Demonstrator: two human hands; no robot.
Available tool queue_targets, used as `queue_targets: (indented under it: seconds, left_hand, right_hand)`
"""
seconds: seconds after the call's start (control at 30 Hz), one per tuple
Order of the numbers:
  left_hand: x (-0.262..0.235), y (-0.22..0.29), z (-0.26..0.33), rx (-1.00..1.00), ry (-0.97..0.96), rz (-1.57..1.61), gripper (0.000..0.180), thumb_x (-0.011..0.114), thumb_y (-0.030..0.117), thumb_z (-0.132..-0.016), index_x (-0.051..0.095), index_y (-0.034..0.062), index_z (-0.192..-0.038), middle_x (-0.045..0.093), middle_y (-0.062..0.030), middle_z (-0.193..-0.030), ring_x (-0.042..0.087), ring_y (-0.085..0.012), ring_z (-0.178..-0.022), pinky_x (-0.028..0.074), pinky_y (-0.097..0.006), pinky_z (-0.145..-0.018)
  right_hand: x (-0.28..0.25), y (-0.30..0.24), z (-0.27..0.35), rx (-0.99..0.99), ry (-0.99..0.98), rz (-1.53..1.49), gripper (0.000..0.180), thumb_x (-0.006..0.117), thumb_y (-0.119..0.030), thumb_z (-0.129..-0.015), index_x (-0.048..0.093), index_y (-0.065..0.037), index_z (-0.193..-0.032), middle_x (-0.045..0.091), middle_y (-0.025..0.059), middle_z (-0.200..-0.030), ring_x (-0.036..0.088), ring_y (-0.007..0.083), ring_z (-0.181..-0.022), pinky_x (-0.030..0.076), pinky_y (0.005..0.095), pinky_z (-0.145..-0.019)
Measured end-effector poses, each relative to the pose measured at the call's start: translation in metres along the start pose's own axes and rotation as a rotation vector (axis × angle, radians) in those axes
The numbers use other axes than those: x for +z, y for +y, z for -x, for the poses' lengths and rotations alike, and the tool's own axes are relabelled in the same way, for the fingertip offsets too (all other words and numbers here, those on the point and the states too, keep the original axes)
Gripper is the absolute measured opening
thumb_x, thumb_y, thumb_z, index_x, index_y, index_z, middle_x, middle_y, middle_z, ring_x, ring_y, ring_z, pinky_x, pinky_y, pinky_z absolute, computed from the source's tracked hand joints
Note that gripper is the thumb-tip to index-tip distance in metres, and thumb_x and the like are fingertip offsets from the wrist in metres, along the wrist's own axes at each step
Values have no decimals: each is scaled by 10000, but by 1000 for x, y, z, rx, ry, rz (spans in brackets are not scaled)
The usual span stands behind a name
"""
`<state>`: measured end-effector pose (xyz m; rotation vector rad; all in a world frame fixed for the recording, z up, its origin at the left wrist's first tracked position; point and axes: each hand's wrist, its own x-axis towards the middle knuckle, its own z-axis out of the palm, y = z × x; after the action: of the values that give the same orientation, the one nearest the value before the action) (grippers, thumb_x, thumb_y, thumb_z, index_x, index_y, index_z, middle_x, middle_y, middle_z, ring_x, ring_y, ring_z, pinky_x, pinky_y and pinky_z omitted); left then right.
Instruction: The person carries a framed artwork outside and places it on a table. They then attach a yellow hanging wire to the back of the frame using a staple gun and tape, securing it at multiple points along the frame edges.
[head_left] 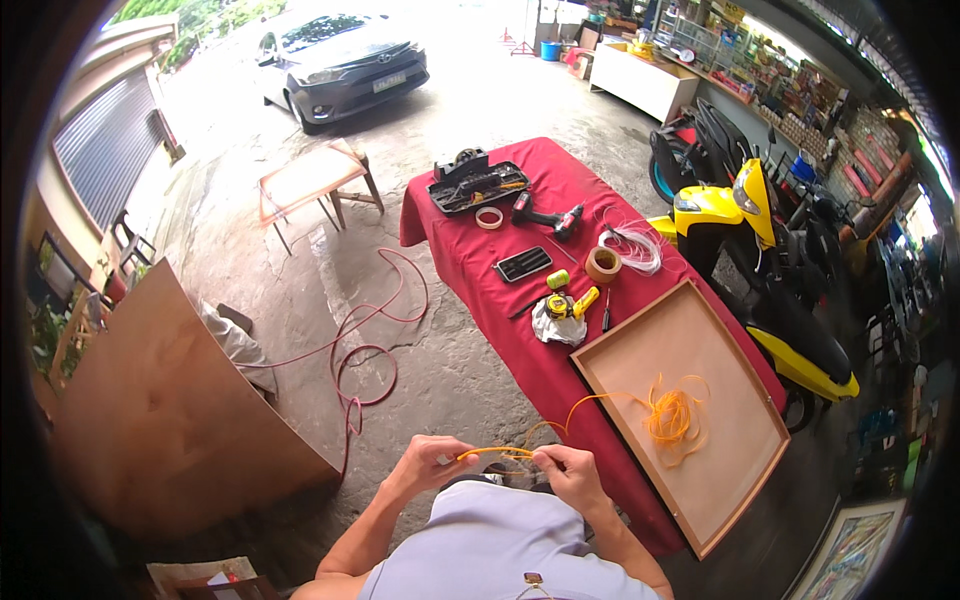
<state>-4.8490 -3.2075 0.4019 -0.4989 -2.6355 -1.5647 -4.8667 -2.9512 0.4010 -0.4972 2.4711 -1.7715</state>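
In front of my body, a length of orange-yellow cord is stretched in a slight arch between my two hands. My left hand pinches one part of it, fingers closed. A short way to the right, my right hand grips it between thumb and fingers. From there the cord trails over the table edge to a loose tangled coil of the same colour. This coil lies in a shallow wood-rimmed panel on the right part of the table.
A red-covered table holds a toolbox, a cordless drill, tape rolls, a phone, a yellow tape measure and white cord. Left are a leaning wooden board and red hose; right, a yellow motorcycle.
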Motion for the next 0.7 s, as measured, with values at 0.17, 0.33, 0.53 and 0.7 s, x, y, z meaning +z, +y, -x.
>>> queue_targets:
  seconds: [0.17,0.33,0.53,0.7]
  left_hand:
    - [8,18,-12,175,162,-25,132,734,103,-758,702,62,-880,681,-71,-746,642,-192,-623,472,-279,-522]
    - [11,20,-30,264,120,-132,131,723,64,-751,702,56,-880,689,-73,-765,647,-206,-666,479,-287,-593]
    - [26,8,-23,-138,45,338,73,683,42,-802,692,-19,-842,687,-79,-747,647,-127,-659,507,-249,-621]
    - [47,20,-41,-247,-57,676,131,626,37,-851,659,-80,-899,680,-112,-764,648,-144,-677,520,-257,-651]
  right_hand:
    - [-5,2,2,6,69,-45,197,641,-185,-876,660,10,-893,581,70,-612,455,72,-518,385,246,-471]
    - [-11,1,13,113,92,-90,185,631,-171,-882,655,11,-907,562,43,-611,456,58,-555,386,236,-495]
    - [-17,8,32,157,113,-240,162,616,-153,-888,645,2,-925,587,24,-677,486,58,-615,419,232,-550]
    - [-31,10,58,123,205,-153,161,610,-166,-881,634,-12,-919,622,78,-713,559,138,-629,455,282,-593]
